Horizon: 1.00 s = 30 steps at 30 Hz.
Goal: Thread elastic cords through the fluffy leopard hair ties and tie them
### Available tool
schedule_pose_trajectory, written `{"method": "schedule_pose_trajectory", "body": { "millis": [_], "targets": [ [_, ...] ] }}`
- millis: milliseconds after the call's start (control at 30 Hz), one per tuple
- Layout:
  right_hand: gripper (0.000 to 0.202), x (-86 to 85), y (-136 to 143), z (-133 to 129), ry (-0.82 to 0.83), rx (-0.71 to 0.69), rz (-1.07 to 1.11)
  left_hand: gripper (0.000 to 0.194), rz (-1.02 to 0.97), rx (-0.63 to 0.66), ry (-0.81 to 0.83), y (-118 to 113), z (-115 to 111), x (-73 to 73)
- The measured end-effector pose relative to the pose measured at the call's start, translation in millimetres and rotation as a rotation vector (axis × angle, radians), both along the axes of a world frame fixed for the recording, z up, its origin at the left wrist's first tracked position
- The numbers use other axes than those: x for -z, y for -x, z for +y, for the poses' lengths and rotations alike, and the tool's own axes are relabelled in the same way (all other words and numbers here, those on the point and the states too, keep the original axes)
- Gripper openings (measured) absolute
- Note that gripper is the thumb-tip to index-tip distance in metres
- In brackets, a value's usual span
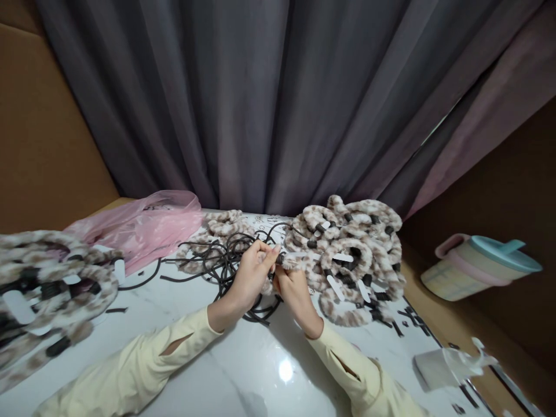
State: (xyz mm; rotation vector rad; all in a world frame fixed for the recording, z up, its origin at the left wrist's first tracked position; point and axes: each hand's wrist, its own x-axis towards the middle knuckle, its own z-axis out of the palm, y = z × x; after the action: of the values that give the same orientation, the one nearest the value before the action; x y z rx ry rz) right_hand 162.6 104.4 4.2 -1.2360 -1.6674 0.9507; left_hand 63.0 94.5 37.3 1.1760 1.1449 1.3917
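Beyond the hands, a dark grey fabric curtain [243, 104] hangs behind the white marble-patterned desk [208, 370]. A large heap of fluffy, brown-spotted cream plush tubes [377, 211] lies right of and beyond the hands, and another group of plush tubes [93, 289] lies to their left; many in both carry black bindings and white tabs [343, 258], so much of the work looks done. Far left of the hands sits a translucent pink plastic bag [169, 223]. A tangle of thin black cords [223, 263] beside the left hand suggests that plenty is left. The left hand [249, 275] and right hand [297, 292] are together, fingers pinched on a black-bound plush end [281, 259] between them; whether its binding is complete cannot be told.
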Motion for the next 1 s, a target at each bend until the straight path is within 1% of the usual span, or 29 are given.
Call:
{"method": "schedule_pose_trajectory", "body": {
  "millis": [100, 167, 233, 333, 400, 433, 533, 667, 733, 800, 867, 933, 1000],
  "targets": [
    [0.032, -3.2, 1, -3, 0.133, -0.021, 0.084, 0.025, 0.213, -0.067, -0.108, 1, 0, 5.5],
    [0.033, -8.6, 2, -6, 0.218, -0.063, 0.139, 0.019, 0.395, -0.138, -0.228, 4, 1, 9.4],
    [0.032, -15.7, 2, -10, 0.292, -0.108, 0.199, 0.015, 0.551, -0.21, -0.435, 8, 4, 13.1],
    [0.029, -26.0, 1, -14, 0.362, -0.153, 0.284, 0.015, 0.724, -0.291, -0.814, 13, 11, 18.1],
    [0.029, -31.5, -1, -14, 0.384, -0.175, 0.319, 0.016, 0.821, -0.319, -0.974, 17, 15, 20.2],
    [0.029, -33.8, -3, -14, 0.392, -0.189, 0.327, 0.016, 0.858, -0.322, -1.016, 18, 17, 20.6],
    [0.027, -39.9, -8, -12, 0.418, -0.239, 0.324, 0.016, 0.904, -0.292, -1.048, 21, 18, 20.0],
    [0.026, -48.3, -16, -11, 0.418, -0.308, 0.286, 0.017, 0.894, -0.233, -0.981, 21, 16, 16.4],
    [0.027, -51.8, -19, -10, 0.397, -0.345, 0.233, 0.019, 0.879, -0.2, -0.944, 20, 14, 14.5],
    [0.028, -53.8, -22, -8, 0.355, -0.383, 0.126, 0.02, 0.858, -0.173, -0.903, 19, 14, 12.8],
    [0.028, -53.5, -24, -7, 0.186, -0.356, -0.114, 0.02, 0.84, -0.153, -0.838, 18, 14, 11.6],
    [0.024, -51.3, -23, -8, -0.032, -0.253, -0.373, 0.019, 0.836, -0.128, -0.759, 17, 15, 11.1],
    [0.016, -48.3, -21, -12, -0.189, -0.143, -0.572, 0.019, 0.852, -0.109, -0.686, 17, 17, 11.2]
  ]
}}
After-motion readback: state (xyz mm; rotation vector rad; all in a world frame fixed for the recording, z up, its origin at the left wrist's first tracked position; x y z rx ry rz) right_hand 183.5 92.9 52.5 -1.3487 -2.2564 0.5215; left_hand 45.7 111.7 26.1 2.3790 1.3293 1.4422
